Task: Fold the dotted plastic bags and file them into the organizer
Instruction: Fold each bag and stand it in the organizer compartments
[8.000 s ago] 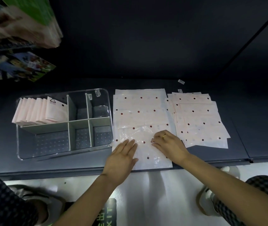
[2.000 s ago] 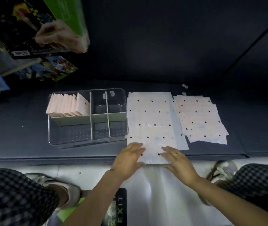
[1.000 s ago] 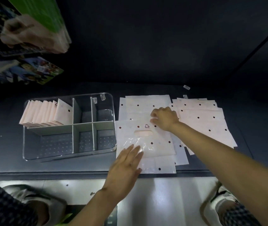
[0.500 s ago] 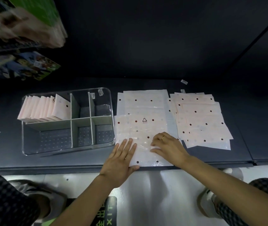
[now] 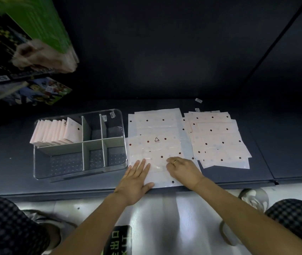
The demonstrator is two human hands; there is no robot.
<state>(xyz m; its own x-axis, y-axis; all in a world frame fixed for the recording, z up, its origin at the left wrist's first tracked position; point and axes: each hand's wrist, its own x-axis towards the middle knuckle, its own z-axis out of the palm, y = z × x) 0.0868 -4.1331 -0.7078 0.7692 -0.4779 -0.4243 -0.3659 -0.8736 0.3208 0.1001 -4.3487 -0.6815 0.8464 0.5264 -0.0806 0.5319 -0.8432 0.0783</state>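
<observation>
A pale pink dotted plastic bag (image 5: 155,148), folded in half with a recycling triangle on top, lies on a stack of flat bags (image 5: 155,119) at the middle of the dark shelf. My left hand (image 5: 137,178) lies flat with straight fingers on its near left corner. My right hand (image 5: 182,169) presses its near right part, fingers slightly bent. A clear organizer (image 5: 80,173) with grey dividers sits to the left. Several folded bags (image 5: 56,132) stand in its far left compartment. A second pile of flat dotted bags (image 5: 218,138) lies to the right.
The dark shelf (image 5: 284,144) ends in a front edge just under my wrists, with pale floor below. Colourful packaged goods (image 5: 26,57) hang at the upper left. Two small labels (image 5: 198,100) lie behind the right pile. My checked trouser knees show at both lower corners.
My right hand folded the bag's far edge toward me a second ago, then came back to the near edge. Both hands now press the folded bag flat, hardly moving since half a second ago.
</observation>
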